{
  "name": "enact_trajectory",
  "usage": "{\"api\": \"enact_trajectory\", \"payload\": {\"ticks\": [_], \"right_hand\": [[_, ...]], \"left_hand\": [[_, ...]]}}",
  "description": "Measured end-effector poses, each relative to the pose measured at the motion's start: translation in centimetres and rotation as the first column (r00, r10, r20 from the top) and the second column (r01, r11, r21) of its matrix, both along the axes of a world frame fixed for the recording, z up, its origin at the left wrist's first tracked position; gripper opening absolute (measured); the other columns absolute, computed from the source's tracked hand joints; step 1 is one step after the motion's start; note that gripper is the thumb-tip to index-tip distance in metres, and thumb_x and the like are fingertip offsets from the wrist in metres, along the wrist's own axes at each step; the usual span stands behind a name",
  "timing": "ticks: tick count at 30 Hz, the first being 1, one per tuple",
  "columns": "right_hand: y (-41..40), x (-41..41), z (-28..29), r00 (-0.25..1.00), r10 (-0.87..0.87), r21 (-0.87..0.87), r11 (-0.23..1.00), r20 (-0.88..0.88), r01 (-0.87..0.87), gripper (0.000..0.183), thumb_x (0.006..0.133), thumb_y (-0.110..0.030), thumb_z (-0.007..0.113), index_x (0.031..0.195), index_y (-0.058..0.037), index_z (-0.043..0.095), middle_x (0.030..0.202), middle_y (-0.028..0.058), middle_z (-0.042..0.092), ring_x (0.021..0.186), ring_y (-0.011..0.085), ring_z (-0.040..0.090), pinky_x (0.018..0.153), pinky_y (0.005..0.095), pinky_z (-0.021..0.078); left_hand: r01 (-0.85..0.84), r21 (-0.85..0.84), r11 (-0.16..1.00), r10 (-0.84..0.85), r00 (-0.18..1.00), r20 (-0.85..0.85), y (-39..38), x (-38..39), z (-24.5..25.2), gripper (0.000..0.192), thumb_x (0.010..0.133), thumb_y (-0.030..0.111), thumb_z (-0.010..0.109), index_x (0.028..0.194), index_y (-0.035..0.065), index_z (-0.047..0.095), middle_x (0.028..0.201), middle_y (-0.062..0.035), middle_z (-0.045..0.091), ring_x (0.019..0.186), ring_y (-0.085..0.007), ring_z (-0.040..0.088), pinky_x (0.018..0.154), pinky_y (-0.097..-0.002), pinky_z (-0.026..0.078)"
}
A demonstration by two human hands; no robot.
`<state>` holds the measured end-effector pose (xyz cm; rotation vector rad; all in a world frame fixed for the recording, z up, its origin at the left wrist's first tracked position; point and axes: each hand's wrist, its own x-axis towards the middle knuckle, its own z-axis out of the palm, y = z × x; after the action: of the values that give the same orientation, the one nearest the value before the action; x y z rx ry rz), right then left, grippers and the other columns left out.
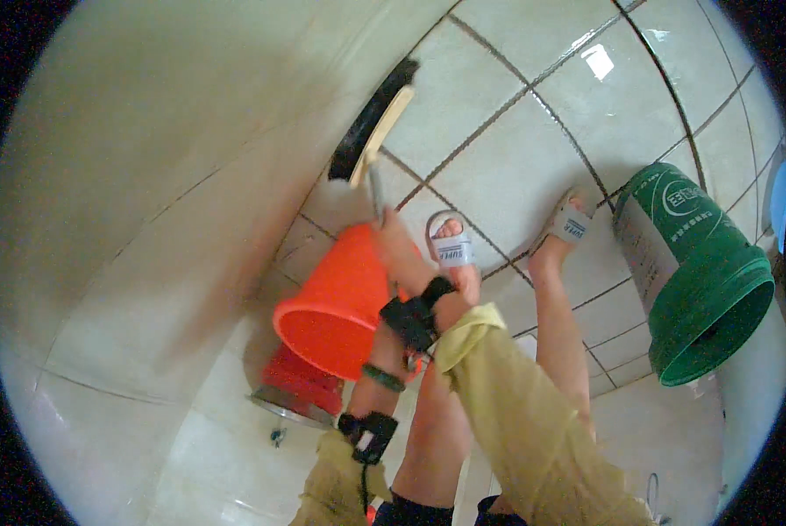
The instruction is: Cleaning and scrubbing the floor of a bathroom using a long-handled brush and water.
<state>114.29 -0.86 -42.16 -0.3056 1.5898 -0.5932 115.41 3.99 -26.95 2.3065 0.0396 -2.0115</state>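
Note:
My right hand (399, 246) is closed around the grey handle (375, 187) of a broom with a pale wooden head (383, 135) and black bristles (370, 121). The bristles lie along the join of the tiled floor and the wall. Beside that hand is an orange-red plastic bucket (340, 296), its wide mouth towards me. My left hand (387, 338) is close to the bucket, behind my right wrist; its fingers are mostly hidden, and what it holds cannot be told. Both wrists wear black straps, and a dark green band circles the left forearm.
A green plastic bucket (702, 263) with printing stands at the right, near my slippered foot (567, 220). My other foot (455, 246) is beside the orange bucket. A red container (301, 381) with a metallic rim sits below it. Pale wall (169, 197) fills the left; something blue (782, 204) shows far right.

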Motion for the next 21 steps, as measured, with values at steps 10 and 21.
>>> {"api": "enact_trajectory", "payload": {"ticks": [10, 21], "right_hand": [[-4.0, -16.6, 1.8, 0.845, -0.518, 0.001, 0.853, 0.136, 0.522, 0.016, 0.083, -0.02, 0.041, 0.092, -0.0064, 0.039, 0.059, 0.0013, 0.041, 0.042, 0.009, 0.036, 0.036, 0.0218, 0.0321], [1.3, -3.3, -1.2, 0.982, -0.116, -0.156, 0.983, -0.147, 0.093, 0.031, 0.079, -0.014, 0.042, 0.106, 0.0003, 0.041, 0.077, 0.0184, 0.051, 0.067, 0.0289, 0.049, 0.059, 0.0368, 0.0404]], "left_hand": [[0.245, -0.175, 0.954, -0.283, 0.927, -0.246, -4.1, -8.6, -2.9, 0.032, 0.086, 0.038, 0.033, 0.068, 0.0114, 0.036, 0.045, 0.0, 0.035, 0.032, -0.0109, 0.03, 0.031, -0.0236, 0.025], [-0.029, 0.15, 0.988, 0.051, 0.988, -0.144, 1.7, -0.9, -1.0, 0.028, 0.082, 0.037, 0.041, 0.093, 0.0135, 0.053, 0.076, 0.0023, 0.055, 0.057, -0.0085, 0.051, 0.045, -0.02, 0.04]]}}
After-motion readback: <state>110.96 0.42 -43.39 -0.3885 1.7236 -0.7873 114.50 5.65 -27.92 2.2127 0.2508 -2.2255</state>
